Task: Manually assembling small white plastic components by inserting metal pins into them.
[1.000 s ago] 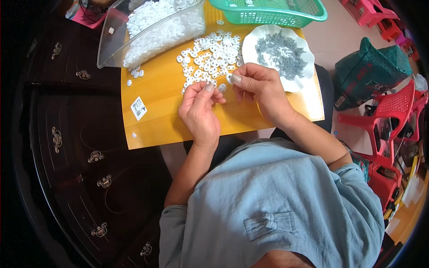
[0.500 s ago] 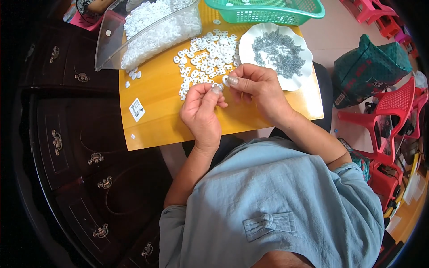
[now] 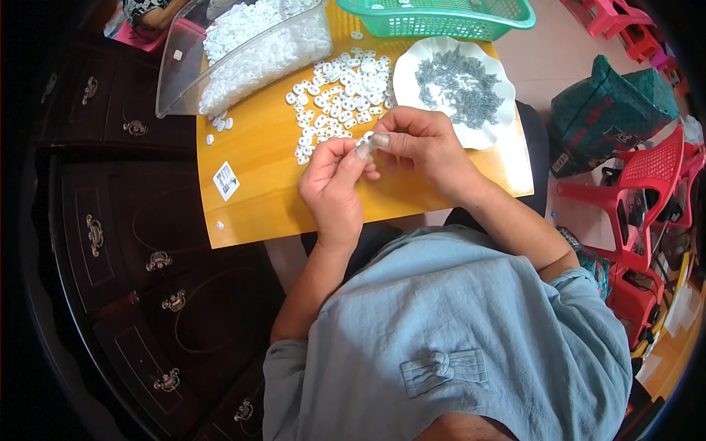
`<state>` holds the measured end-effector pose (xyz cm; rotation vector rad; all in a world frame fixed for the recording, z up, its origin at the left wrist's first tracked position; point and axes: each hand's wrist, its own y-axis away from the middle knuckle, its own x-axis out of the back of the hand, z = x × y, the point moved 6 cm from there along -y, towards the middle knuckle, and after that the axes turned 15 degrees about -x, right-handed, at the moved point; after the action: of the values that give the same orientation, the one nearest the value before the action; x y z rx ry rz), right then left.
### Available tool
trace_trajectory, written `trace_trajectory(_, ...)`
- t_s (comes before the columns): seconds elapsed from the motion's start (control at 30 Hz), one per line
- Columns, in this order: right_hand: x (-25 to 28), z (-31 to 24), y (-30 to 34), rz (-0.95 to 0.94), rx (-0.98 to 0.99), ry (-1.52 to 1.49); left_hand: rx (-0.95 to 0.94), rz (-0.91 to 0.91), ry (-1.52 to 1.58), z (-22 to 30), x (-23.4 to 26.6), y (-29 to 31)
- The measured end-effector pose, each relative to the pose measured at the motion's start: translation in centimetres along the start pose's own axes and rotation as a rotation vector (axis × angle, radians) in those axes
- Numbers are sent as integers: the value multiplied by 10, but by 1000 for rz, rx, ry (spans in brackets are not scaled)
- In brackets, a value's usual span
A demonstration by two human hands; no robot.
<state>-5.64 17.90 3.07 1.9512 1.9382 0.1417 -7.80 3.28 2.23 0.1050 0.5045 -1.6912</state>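
Observation:
My left hand (image 3: 337, 182) is closed in a pinch, its thumb and forefinger on a small white plastic piece (image 3: 366, 137). Against its fingertips, my right hand (image 3: 426, 147) also pinches a small white oval piece; the fingers hide most of both, so I cannot tell whether they are joined. Just beyond the hands, many small white oval pieces with two holes (image 3: 344, 99) lie loose on the yellow table (image 3: 272, 195). A white scalloped plate (image 3: 500, 132) with small grey sticks (image 3: 460, 84) sits beyond my right hand.
A clear plastic bin (image 3: 176, 81) heaped with white pieces stands at the far left, a green basket (image 3: 441, 26) at the back. Dark drawers (image 3: 147, 235) flank the table's left. A red chair (image 3: 625, 191) and green bag (image 3: 610, 117) are to the right. Another person's arm (image 3: 158, 15) shows far left.
My fingertips have come together: the white oval piece in my right hand now meets the one in my left. The other person's arm at the far left has shifted a little.

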Motion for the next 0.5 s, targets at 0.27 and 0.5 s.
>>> trace_trajectory(0.27, 3, -8, 6, -165, -97, -62, 79, -223, 215, 7, -11, 3)
trace_trajectory(0.5, -3, 0, 10, -327, -202, -118, 48, -277, 206, 8, -6, 6)
